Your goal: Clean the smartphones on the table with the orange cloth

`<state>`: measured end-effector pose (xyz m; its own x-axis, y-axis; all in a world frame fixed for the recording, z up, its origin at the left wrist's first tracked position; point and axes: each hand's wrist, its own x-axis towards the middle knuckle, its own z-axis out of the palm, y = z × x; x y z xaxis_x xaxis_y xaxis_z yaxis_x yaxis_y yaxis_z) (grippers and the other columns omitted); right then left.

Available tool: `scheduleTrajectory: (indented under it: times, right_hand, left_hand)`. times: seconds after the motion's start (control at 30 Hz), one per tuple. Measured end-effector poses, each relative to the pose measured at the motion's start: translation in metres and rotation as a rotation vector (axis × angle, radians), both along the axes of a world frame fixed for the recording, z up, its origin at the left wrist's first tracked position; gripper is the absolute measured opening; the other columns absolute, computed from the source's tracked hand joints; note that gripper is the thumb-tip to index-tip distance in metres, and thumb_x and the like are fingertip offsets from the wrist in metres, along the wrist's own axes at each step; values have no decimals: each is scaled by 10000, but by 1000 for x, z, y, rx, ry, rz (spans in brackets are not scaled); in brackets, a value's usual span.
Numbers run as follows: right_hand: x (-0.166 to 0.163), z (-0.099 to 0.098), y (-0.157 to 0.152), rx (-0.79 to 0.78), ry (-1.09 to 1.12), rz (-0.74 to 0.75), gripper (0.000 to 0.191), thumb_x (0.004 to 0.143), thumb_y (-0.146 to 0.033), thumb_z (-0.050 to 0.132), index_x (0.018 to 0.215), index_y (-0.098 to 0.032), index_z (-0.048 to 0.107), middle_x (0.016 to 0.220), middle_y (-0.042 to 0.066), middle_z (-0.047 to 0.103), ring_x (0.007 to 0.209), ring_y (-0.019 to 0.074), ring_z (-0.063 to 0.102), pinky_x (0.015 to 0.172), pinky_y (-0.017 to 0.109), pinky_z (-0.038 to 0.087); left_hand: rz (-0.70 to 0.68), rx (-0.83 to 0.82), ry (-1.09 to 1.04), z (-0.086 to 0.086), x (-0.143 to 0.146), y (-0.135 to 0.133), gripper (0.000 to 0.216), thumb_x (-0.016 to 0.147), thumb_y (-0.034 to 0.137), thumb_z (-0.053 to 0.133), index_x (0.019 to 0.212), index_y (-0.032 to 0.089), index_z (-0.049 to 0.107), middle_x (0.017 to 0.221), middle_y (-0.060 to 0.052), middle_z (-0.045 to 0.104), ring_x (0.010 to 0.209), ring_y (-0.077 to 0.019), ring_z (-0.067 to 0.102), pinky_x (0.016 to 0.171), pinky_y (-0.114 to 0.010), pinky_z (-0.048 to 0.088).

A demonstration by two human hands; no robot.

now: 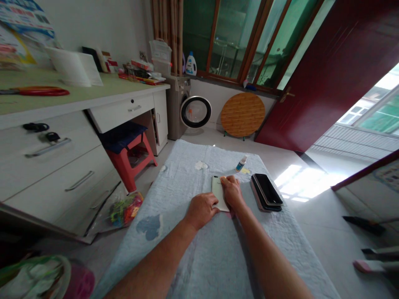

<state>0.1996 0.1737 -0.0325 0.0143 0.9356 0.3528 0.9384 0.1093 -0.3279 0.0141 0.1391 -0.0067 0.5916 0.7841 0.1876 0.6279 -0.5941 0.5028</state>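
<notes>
A pale smartphone (219,194) lies back side up on the cloth-covered table, its camera at the far left corner. My left hand (202,209) grips its lower left edge, with fingertips and thumb against the side. Over the right part of the phone's back, my right hand (232,192) presses down with curled fingers. A small orange patch shows at those fingertips; what it is I cannot make out. To the right lies a stack of phones (267,190), the top one dark screen up. A small spray bottle (241,163) stands beyond my right hand.
A light blue cloth (190,166) covers the table. At left are a white desk (137,104) and a red stool (134,160). Farther off stand a washing machine with its door (195,112) open and a round wooden tabletop (243,114). A bin (67,274) sits lower left.
</notes>
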Motion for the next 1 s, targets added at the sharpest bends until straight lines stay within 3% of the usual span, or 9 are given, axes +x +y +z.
scheduleTrajectory:
  times: [0.17, 0.47, 0.63, 0.8, 1.0]
  right_hand:
    - [-12, 6, -35, -15, -17, 120, 275, 960, -247, 434, 1083, -236, 680, 979, 63, 566, 894, 183, 446, 810, 261, 365]
    - [-28, 27, -88, -116, -26, 309, 292, 924, -209, 514, 1168, -308, 641, 1018, 44, 602, 941, 181, 488, 833, 267, 411]
    - [-16, 25, -98, -101, 27, 271, 300, 920, -194, 509, 1150, -313, 661, 997, 47, 605, 938, 182, 498, 826, 271, 427]
    - [-6, 21, -99, -75, 74, 162, 259, 917, -189, 504, 1066, -286, 692, 971, 53, 599, 901, 184, 492, 780, 267, 422]
    - [-34, 25, -100, -58, -46, 222, 291, 926, -181, 495, 1134, -315, 648, 1017, 44, 610, 952, 190, 470, 845, 291, 368]
  left_hand:
    - [3, -21, -9, 4, 0, -1, 103, 777, 295, 708, 804, 218, 645, 870, -4, 655, 870, -189, 627, 756, -264, 444]
    - [41, -7, -139, -2, -1, -1, 436, 804, 197, 625, 1230, 219, 536, 1300, -61, 581, 1158, -195, 570, 995, -298, 430]
    - [-27, 21, -145, -6, -3, 2, 320, 782, 237, 645, 1102, 222, 639, 1138, -49, 677, 1092, -213, 597, 991, -325, 450]
    - [-46, -8, -254, -9, -6, 10, 322, 746, 107, 568, 1030, 199, 689, 1091, -49, 699, 1055, -194, 612, 996, -320, 458]
    - [-25, -108, -298, -13, -8, 19, 417, 747, 16, 446, 988, 211, 724, 1075, -23, 717, 1042, -154, 630, 986, -298, 471]
